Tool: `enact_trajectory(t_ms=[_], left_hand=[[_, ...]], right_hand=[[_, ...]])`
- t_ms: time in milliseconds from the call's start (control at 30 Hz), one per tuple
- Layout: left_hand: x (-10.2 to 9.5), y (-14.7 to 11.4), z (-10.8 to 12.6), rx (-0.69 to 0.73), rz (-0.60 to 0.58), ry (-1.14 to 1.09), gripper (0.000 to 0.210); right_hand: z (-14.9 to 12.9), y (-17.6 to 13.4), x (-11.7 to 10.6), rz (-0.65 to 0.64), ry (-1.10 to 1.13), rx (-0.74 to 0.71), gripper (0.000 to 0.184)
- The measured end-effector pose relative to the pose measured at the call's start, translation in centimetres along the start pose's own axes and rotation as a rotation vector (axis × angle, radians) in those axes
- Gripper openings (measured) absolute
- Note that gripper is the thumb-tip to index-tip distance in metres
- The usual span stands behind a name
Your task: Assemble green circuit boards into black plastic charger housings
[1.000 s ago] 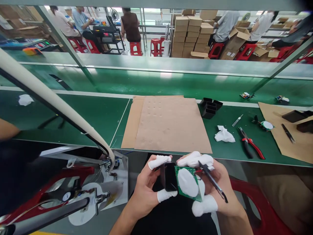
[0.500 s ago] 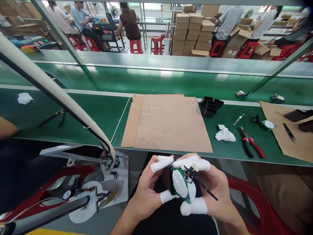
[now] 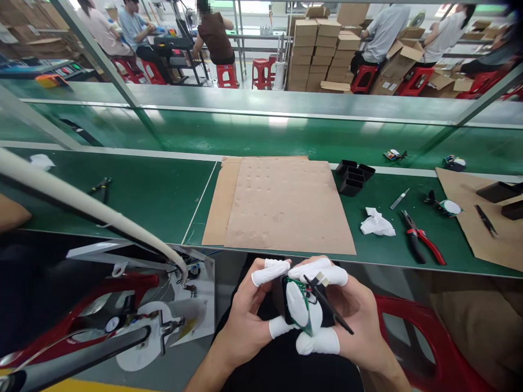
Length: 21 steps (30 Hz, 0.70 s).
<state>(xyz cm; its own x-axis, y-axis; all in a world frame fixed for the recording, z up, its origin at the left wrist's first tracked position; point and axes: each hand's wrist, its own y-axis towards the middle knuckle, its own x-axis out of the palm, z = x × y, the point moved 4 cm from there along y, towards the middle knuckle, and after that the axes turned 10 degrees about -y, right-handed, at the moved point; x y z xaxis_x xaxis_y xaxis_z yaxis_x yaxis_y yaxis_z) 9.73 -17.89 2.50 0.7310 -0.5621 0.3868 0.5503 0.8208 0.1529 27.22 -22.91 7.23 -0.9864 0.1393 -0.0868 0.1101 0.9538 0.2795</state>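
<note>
Above my lap, my left hand is closed around a black plastic housing, mostly hidden by my fingers. My right hand grips a green circuit board assembly against the housing's open side. White oval pads cover much of the board. A USB plug and a black strip-like part stick out toward my right palm. White finger cots cover several fingertips on both hands. How deep the board sits in the housing is hard to see.
Cardboard sheet lies ahead on the green bench. To its right are black housings, a crumpled white cloth, red-handled pliers and another board. A pale hose crosses at left. Co-workers sit beyond.
My right hand and the board have shifted slightly left, closer to the housing. The pale hose at left has dropped lower. Two board assemblies on the far belt have slid a little left.
</note>
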Motion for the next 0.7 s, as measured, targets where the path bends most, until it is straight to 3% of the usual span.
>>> enact_trajectory(t_ms=[700], left_hand=[[-0.59, -0.02, -0.53, 0.006, 0.035, -0.002, 0.08]], right_hand=[[0.33, 0.3, 0.0, -0.006, -0.096, 0.015, 0.062]])
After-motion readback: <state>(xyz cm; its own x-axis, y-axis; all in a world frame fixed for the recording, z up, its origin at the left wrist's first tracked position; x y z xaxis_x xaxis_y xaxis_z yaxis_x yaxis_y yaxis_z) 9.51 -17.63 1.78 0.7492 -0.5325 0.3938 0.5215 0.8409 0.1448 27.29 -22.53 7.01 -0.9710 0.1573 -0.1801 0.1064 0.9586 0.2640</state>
